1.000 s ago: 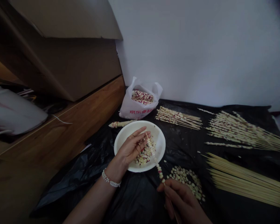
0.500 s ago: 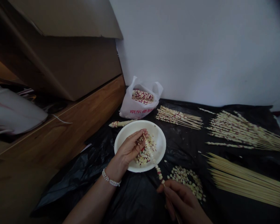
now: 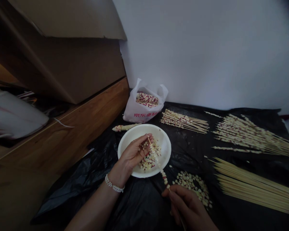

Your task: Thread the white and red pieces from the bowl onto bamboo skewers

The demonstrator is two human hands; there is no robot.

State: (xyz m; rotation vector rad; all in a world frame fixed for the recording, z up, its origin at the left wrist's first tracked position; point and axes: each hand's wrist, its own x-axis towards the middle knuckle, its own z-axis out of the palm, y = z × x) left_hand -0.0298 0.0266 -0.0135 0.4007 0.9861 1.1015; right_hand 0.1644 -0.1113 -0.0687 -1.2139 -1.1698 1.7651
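My right hand (image 3: 186,203) pinches the lower part of a thin skewer threaded with pale and dark red corn kernels (image 3: 164,177). The skewer slants up and left over a white bowl (image 3: 120,144) that holds loose kernels (image 3: 148,163). Above the bowl, my left hand (image 3: 135,150) has its fingers curled at the skewer's upper tip, thumb and fingertips close around it; whether a loose kernel is between them is too small to tell. A beaded bracelet circles the left wrist. Beside my right hand lies a pile of pale kernels (image 3: 188,181) on black plastic (image 3: 139,199).
Behind the bowl stand a white bag (image 3: 142,115) of corn cobs and a partly stripped cob (image 3: 125,127). Threaded skewers (image 3: 243,133) and bare sticks (image 3: 252,186) lie at right. A large cardboard box (image 3: 86,64) is at left.
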